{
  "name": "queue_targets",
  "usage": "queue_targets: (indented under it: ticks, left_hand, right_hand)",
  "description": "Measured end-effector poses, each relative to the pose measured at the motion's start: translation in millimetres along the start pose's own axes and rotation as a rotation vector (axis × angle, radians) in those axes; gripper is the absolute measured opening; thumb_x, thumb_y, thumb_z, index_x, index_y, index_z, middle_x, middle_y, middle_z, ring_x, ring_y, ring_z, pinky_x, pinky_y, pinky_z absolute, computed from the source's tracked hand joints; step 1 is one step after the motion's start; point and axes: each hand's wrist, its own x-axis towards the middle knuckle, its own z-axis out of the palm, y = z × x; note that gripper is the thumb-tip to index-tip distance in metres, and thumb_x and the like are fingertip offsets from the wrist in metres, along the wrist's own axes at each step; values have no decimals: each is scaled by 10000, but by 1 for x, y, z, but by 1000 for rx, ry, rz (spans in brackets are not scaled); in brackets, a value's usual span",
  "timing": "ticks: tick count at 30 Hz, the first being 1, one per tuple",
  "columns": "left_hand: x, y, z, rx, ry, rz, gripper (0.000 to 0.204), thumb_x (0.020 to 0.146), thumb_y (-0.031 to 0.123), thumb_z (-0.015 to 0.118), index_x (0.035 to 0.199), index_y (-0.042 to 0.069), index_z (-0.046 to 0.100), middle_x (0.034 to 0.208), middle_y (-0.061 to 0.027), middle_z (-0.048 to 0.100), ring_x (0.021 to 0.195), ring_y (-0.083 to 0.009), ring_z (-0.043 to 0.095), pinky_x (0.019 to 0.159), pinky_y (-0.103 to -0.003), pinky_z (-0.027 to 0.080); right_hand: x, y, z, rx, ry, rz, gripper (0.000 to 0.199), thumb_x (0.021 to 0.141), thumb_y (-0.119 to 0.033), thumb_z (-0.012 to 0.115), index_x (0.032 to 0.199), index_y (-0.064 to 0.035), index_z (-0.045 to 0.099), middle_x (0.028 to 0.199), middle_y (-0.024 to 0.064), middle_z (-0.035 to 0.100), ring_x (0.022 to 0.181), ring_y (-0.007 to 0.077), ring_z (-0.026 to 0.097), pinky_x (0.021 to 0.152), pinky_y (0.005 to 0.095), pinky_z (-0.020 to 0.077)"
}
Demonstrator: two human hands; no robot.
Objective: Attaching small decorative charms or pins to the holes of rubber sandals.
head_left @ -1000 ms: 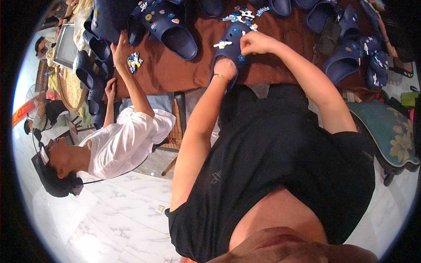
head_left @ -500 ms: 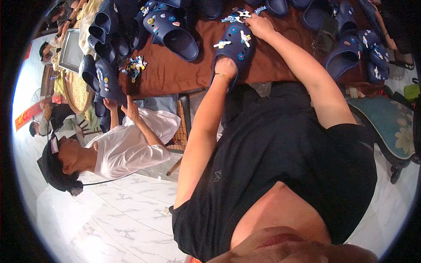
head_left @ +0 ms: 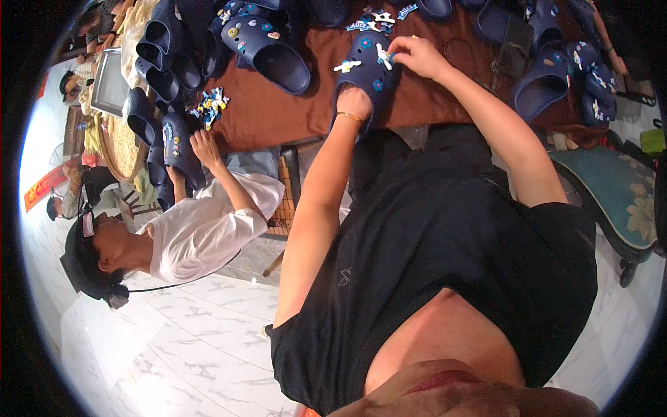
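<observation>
Currently L hand [head_left: 353, 102] in navy clog [head_left: 365, 71], R hand [head_left: 417, 55] at its edge, can't tell either grip, lettered charms [head_left: 407, 12] nearby

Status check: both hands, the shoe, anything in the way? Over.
Left hand inside navy shoe, fingers hidden. Right hand at shoe's right edge, hold unclear. White charms on top; loose charms beyond toe, blocking neither hand.

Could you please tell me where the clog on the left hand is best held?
Probably inside the clog, with the left hand entering from the near side: its open mouth faces the person, and raised charms stud the outside.
</observation>
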Motion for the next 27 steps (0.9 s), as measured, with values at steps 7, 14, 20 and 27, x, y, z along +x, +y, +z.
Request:
queue_targets:
  ticks: [7, 14, 20, 27]
  left_hand:
    - [1, 1, 5, 20, 9, -19, 252, 713, 129, 427, 672, 0, 639, 773, -231, 603, 729, -343, 601, 691, -403, 475]
    - [2, 1, 8, 2, 33, 30, 229, 705, 116, 439, 641, -9, 620, 743, -227, 599, 701, -346, 596, 663, -413, 476]
    - [1, -2, 10, 12, 31, 41, 204, 692, 105, 454, 618, -12, 604, 728, -227, 594, 688, -348, 590, 649, -418, 473]
    - [1, -3, 13, 46, 20, 17, 205, 692, 112, 457, 651, 4, 627, 745, -216, 604, 701, -328, 602, 657, -399, 481]
  right_hand:
    - [-17, -6, 21, -44, -67, -58, 144, 700, -111, 595, 812, -28, 562, 738, 104, 590, 712, 226, 586, 644, 314, 451]
    - [-10, -16, 19, -168, -100, 203, 205, 653, -216, 657, 760, -64, 570, 778, 116, 612, 745, 289, 591, 646, 386, 456]
    - [15, -25, 10, -492, -260, 213, 252, 614, -233, 685, 769, -80, 558, 708, 94, 606, 690, 285, 594, 604, 396, 453]
    - [49, -49, 21, -787, -418, 140, 248, 514, -195, 725, 698, -60, 627, 738, 130, 624, 734, 293, 614, 580, 405, 492]
